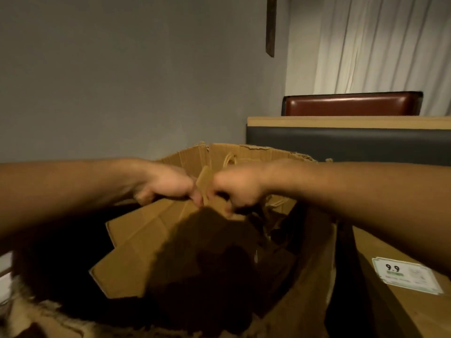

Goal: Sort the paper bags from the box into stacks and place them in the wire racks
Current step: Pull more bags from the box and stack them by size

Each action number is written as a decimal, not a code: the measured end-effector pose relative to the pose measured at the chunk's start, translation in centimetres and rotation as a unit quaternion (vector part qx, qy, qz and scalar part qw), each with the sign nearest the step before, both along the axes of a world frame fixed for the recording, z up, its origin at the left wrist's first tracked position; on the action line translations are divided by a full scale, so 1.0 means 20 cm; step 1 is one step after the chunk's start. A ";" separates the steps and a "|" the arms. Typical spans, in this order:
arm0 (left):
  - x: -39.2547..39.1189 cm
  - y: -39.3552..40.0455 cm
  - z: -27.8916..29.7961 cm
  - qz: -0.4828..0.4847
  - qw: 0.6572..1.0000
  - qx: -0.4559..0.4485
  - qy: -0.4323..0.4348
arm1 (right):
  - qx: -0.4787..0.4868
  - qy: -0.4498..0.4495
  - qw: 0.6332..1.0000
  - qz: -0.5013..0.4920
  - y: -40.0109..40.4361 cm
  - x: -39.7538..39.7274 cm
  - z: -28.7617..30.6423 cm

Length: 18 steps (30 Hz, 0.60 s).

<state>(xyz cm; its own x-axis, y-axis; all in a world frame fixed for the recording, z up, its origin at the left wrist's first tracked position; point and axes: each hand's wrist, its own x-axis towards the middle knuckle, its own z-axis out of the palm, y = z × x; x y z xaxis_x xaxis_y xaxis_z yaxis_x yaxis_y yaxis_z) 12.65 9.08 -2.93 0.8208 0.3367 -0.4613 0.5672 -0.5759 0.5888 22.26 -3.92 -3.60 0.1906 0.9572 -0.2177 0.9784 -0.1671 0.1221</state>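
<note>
Two bare forearms are reaching in from the left and right edges and meeting over a torn cardboard box (246,152), which is filling the middle and near part of the view. On the left, the left hand (168,184) is curling its fingers down over the far edge of a flat brown paper bag (146,240), gripping it. That bag is lying folded inside the box, tilted, its long axis running from near left up toward the far middle where the hands are meeting; a dark shadow is covering its right half. The right hand (236,189) is pinching the same top edge just beside the left hand, its fingers bent around a small upright fold of paper. Behind the hands, twisted paper handles (230,159) of further bags are showing against the far wall of the box, and more are lying dimly in the right part; how many cannot be told. On the right, a wooden table (380,250) is standing just beside the box, carrying a small white card (406,275) reading "9.9"; its smaller print is too blurred to read.
</note>
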 end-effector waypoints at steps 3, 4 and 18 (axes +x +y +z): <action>-0.09 -0.01 0.03 0.020 0.982 -0.175 -0.068 | 0.150 -0.029 0.988 -0.033 -0.03 -0.02 0.09; -0.12 -0.02 0.01 0.021 0.972 -0.222 -0.074 | 0.164 -0.030 0.986 -0.028 -0.03 -0.05 0.08; -0.60 -0.22 0.46 -0.007 0.904 -0.022 -0.427 | 0.648 0.250 0.687 -0.214 -0.63 -0.16 0.35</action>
